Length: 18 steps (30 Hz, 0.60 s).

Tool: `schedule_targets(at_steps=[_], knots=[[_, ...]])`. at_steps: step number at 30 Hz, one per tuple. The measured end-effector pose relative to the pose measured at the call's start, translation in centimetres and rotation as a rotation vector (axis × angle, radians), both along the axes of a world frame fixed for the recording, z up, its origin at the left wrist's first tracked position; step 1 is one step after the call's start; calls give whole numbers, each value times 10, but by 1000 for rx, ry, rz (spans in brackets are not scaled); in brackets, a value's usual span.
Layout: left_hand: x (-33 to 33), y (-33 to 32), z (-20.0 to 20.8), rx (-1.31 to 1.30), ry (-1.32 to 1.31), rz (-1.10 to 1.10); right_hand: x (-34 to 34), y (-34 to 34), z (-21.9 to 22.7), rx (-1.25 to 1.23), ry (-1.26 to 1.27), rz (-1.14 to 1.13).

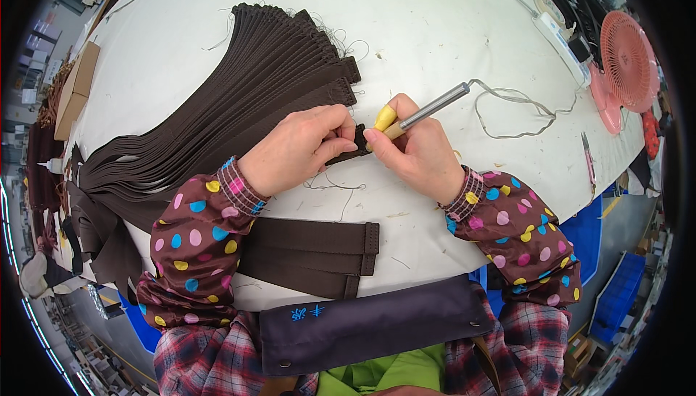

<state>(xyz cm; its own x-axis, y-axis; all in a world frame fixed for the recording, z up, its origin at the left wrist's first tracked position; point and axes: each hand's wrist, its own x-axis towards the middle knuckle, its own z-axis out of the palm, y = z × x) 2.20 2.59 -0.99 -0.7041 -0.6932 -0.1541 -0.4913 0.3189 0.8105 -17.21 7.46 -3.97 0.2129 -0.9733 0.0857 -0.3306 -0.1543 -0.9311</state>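
My left hand (308, 138) is closed at the end of a dark brown webbing strap (359, 142), its fingertips pinched together there. In my right hand (420, 151) is a corded soldering-iron-like pen (438, 108) with a silver barrel, its lower end pointing at the strap's end. The index finger wears a yellow finger cover (385, 117). Whether the tip touches the strap is hidden by my fingers. A fanned stack of brown straps (210, 91) lies beyond my left hand, loose threads at its stitched ends. Nearer me, several more straps (308, 247) lie flat with stitched ends.
The pen's grey cord (500, 135) loops over the white table (435, 40). On the right are a pink fan (625, 55), a power strip (562, 44) and thread snips (589, 164). A cardboard box (76, 88) sits at the left edge. Blue bins (618, 298) stand below the table.
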Motion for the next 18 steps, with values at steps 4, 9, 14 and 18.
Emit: schedule_targets(at_steps=[4,9,14,18], knots=[[1,-1,-7,88,20,74,0,-1,-3,-35,-71,-29],[-5,0,-8,117,121,179,0,-14,-1,-40,-123,-88],[-5,1,-6,120,114,205,3,-16,-3,-43,-98,-78],[-5,1,-6,122,107,206,3,-16,-3,-70,-44,-66]])
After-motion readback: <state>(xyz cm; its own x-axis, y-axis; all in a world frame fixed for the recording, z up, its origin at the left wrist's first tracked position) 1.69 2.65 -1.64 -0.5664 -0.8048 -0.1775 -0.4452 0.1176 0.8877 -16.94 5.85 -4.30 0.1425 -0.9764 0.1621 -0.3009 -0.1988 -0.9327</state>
